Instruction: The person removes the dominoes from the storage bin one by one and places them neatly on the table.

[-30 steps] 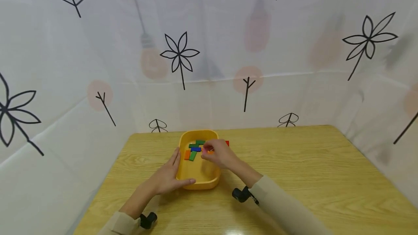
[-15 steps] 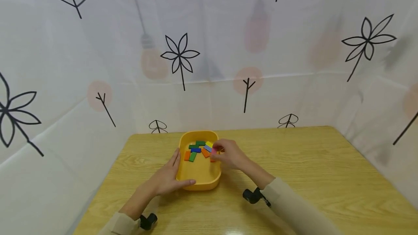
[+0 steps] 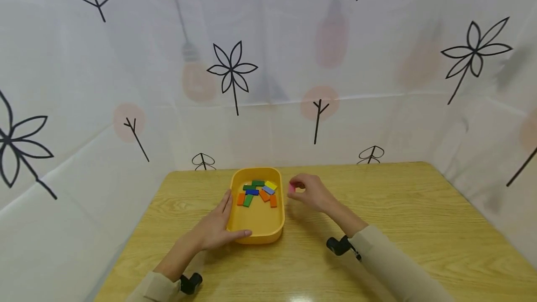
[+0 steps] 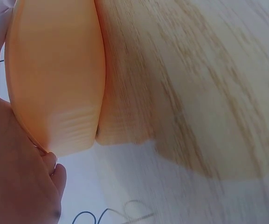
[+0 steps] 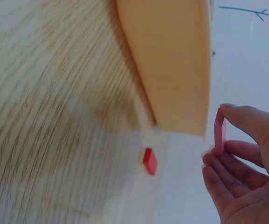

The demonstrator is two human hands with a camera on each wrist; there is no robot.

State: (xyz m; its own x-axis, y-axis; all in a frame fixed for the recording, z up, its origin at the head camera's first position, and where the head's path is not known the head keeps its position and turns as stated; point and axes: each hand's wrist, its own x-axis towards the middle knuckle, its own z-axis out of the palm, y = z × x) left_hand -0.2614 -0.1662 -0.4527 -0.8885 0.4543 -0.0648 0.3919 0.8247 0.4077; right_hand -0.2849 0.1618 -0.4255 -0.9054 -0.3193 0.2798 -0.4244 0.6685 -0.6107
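A yellow tray (image 3: 257,223) stands on the table. Along its left side lies my left hand (image 3: 216,225), fingers straight against the wall and thumb across the near rim. To the right of the tray, my right hand (image 3: 313,194) pinches a pink block (image 5: 219,130) upright between thumb and fingers, above the table in the right wrist view. A red block (image 5: 149,161) lies on the table just past the tray; my right hand hides it in the head view. Inside the tray lie green blocks (image 3: 248,200), orange blocks (image 3: 273,201), a dark blue block (image 3: 252,192), a light blue block (image 3: 268,190) and a yellow block (image 3: 271,185).
The wooden table (image 3: 377,209) reaches back to a white cloth (image 3: 272,129) printed with plants and lamps, which also hangs at both sides. Small black cameras sit on both wrists.
My right hand has carried the pink block from over the tray out past its right rim. The blocks it covered inside the tray now show. My left hand stays put.
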